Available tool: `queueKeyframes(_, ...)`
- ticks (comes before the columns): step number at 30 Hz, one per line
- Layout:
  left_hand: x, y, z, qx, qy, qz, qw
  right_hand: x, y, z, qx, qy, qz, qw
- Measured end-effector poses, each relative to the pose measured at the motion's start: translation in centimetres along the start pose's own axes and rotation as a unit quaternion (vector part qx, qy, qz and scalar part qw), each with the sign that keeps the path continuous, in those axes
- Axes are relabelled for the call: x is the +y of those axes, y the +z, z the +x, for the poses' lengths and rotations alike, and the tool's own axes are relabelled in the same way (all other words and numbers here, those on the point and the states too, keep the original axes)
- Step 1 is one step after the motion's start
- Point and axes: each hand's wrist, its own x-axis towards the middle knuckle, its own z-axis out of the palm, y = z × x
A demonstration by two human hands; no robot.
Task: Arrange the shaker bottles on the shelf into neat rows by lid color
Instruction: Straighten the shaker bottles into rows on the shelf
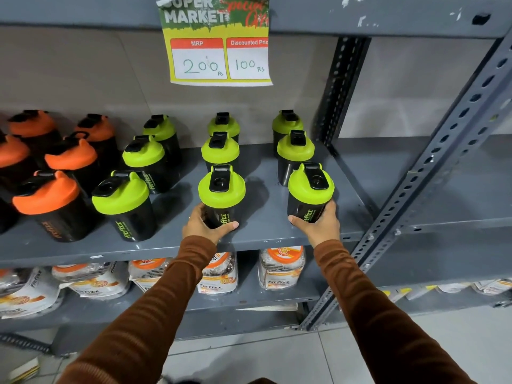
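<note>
Shaker bottles fill the grey metal shelf (277, 234) across the middle of the frame, all upright with their long axes vertical and their lids up. Orange-lidded bottles (47, 195) stand grouped at the left edge of the frame; green-lidded ones run in three front-to-back columns from centre-left to centre-right.

In the lower centre, the left hand (203, 225) is wrapped around the black body of the front bottle of the middle column (221, 189), thumb across the front just beside the "fitfizz" lettering, which runs vertically up the body. Its black flip cap points away toward the back of the shelf.

To the right of it, the right hand (318, 223) is closed around the base of the front bottle of the right column (310, 187), thumb across the front, fingers behind. This bottle's cap is angled slightly toward the upper left. Both bottles sit near the shelf's front edge.

A price sign (219, 42) hangs at top centre, reading MRP 200 and discounted 100. Jars (281, 268) and pouches occupy the lower shelf.
</note>
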Motion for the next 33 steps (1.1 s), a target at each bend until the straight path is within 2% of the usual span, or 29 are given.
queueKeyframes(33,0.13,-0.50,-0.73,-0.011,0.010,0.011,1.000,0.22,-0.29,-0.13,-0.011,-0.003,-0.019,1.000)
